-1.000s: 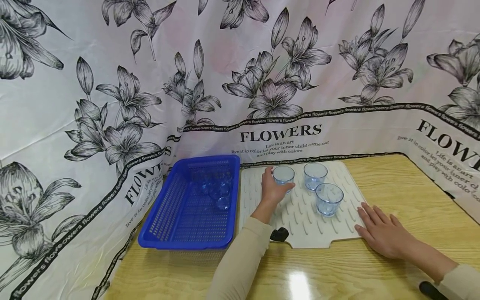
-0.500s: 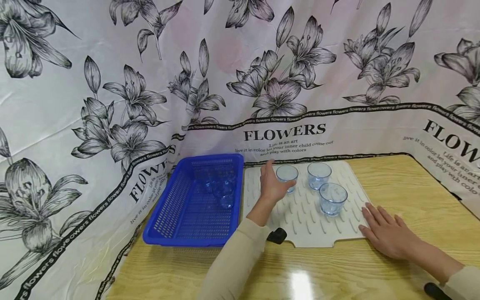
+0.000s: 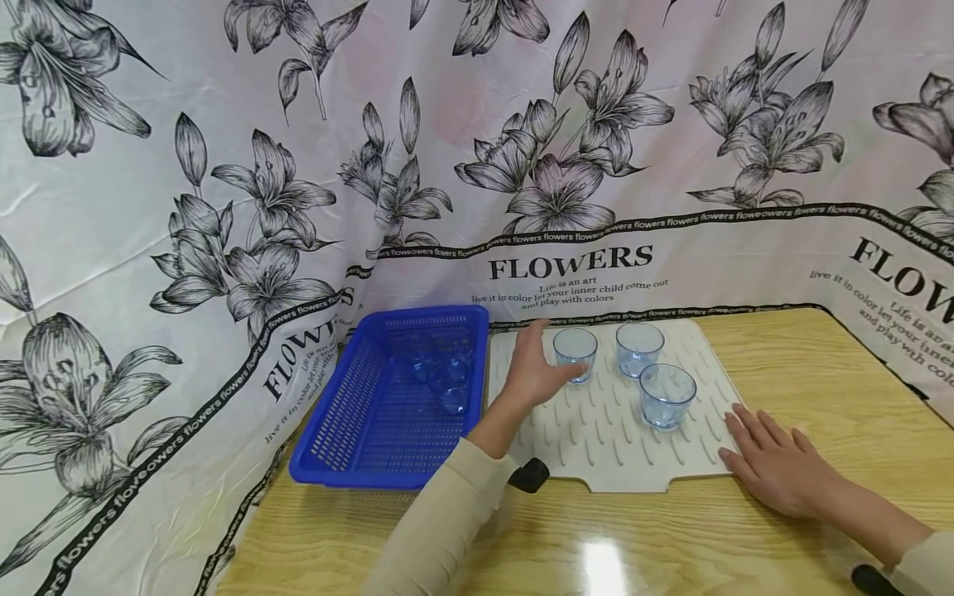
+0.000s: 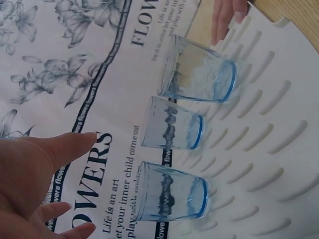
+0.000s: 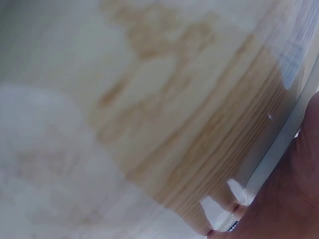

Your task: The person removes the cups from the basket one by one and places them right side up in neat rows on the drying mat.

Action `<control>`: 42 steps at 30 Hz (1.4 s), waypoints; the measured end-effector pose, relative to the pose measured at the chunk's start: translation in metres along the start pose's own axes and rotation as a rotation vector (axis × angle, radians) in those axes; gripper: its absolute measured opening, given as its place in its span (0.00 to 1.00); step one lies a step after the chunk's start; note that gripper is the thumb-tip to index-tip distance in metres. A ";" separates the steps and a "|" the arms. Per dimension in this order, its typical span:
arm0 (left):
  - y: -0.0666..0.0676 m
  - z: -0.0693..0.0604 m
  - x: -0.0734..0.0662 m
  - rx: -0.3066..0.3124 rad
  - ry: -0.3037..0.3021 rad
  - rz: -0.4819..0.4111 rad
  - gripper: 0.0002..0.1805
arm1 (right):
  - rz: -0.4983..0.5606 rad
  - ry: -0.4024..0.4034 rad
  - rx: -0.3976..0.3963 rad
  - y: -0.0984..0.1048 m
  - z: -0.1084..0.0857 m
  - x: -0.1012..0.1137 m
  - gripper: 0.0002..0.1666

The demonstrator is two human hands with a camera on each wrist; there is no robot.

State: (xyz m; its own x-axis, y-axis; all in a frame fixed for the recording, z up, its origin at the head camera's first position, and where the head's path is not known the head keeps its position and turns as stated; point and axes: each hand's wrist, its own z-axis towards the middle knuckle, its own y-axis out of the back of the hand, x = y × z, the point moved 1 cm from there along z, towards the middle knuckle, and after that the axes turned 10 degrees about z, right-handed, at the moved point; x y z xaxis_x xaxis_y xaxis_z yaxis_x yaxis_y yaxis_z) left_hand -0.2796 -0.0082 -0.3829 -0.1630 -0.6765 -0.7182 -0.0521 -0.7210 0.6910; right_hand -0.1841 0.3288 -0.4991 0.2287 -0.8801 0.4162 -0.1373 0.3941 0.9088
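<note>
From where I stand, three clear blue glasses are upright on the white ridged mat [image 3: 619,455], which lies by the table's far edge: the left glass [image 3: 575,344] and the middle glass [image 3: 639,351] sit near the mat's back edge, while the front glass [image 3: 667,399] stands nearer its right edge. The left hand [image 3: 531,372] is just beside the left glass, thumb and fingers spread and gripping nothing; the left wrist view shows a gap between that thumb and the glasses. The right hand [image 3: 778,468] rests palm down on the table [image 3: 671,538], its fingers loosely spread, tips at the mat's right edge, holding nothing. The blue basket [image 3: 365,480], toward the table's left edge, has more glasses [image 3: 452,381] gathered against its right wall, lying too close together for me to count. Judging by that, the work looks partly done: three glasses are set out on the mat, and those in the basket are not on it.
</note>
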 end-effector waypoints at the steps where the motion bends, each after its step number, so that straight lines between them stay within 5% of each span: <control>1: 0.002 -0.001 0.000 0.010 -0.014 0.013 0.48 | 0.000 0.000 -0.001 0.000 0.000 0.000 0.43; 21: 0.041 -0.023 0.011 0.128 -0.244 0.128 0.37 | -0.011 0.009 -0.016 -0.001 -0.001 0.000 0.42; 42: 0.096 -0.038 0.053 -0.046 -0.235 0.101 0.20 | -0.011 0.006 -0.018 -0.001 0.000 -0.001 0.42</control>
State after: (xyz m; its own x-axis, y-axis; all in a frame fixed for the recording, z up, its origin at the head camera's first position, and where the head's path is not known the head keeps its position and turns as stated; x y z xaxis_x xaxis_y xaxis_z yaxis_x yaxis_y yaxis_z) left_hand -0.2554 -0.1193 -0.3580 -0.3897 -0.6960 -0.6031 0.0200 -0.6612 0.7500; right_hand -0.1844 0.3290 -0.5006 0.2363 -0.8828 0.4060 -0.1170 0.3889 0.9138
